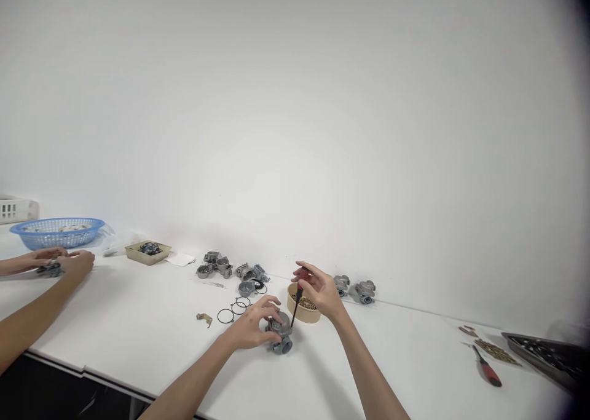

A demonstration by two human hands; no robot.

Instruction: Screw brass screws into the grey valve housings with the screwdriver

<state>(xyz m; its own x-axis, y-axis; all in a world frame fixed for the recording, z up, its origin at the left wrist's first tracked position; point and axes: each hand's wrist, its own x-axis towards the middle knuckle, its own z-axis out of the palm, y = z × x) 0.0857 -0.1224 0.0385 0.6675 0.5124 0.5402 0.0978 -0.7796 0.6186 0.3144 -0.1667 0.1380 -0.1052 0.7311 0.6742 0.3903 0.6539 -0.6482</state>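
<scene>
A grey metal carburetor body (282, 344) sits on the white table, gripped from the left by my left hand (254, 325), its fingers curled over the top. My right hand (321, 291) is closed around the handle of a red and black screwdriver (298, 298). The screwdriver points down, its tip at the right edge of the metal body. Right behind stands a round tan tub (305, 312) of small brass-coloured screws, partly covered by my right hand. Black rubber rings (225, 315) and a small brass-coloured bracket (204, 319) lie left of my left hand.
Several grey metal bodies (214, 264) stand along the wall, two more (365, 291) right of the tub. At right lie a second screwdriver (487, 368), a pile of screws (496, 351) and a dark tray (544, 355). A co-worker's hands (76, 262) work at far left near a blue basket (59, 240).
</scene>
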